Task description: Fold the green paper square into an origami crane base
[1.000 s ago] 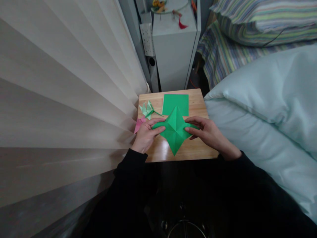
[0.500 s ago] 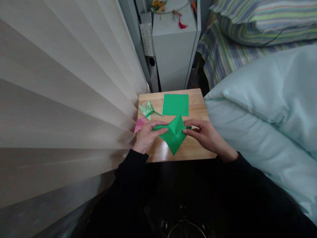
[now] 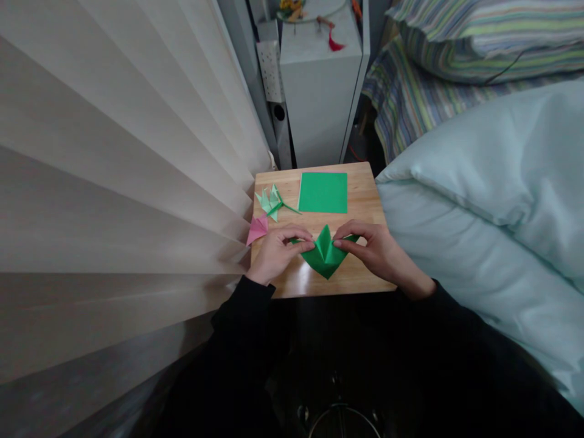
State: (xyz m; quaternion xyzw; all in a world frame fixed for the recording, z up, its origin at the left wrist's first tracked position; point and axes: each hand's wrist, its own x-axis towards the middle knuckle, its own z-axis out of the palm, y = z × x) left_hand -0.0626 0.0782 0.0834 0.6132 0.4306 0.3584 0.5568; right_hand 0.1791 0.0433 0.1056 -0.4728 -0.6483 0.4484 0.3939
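Note:
A sheet of green origami paper point(image 3: 325, 257), partly folded, is held above the small wooden table point(image 3: 365, 188). My left hand point(image 3: 279, 249) pinches its left side between thumb and fingers. On the opposite side my right hand point(image 3: 371, 248) pinches it the same way. One point of the paper stands up between the hands, and another points toward me. Pink folded paper point(image 3: 258, 229) lies just left of my left hand. Beyond it rests a pale green folded paper piece point(image 3: 270, 202) with a thin dark green stem point(image 3: 291, 208).
A flat green paper square point(image 3: 323, 192) lies at the table's far side. Pleated curtain point(image 3: 182, 152) hangs along the left edge. To the right is a bed with a pale blue quilt point(image 3: 479, 194). Behind the table stands a white cabinet point(image 3: 322, 103).
Both hands have drawn closer to the paper's centre. The green paper has gone from spread out to more folded together, its middle crease sharper and its lower point higher.

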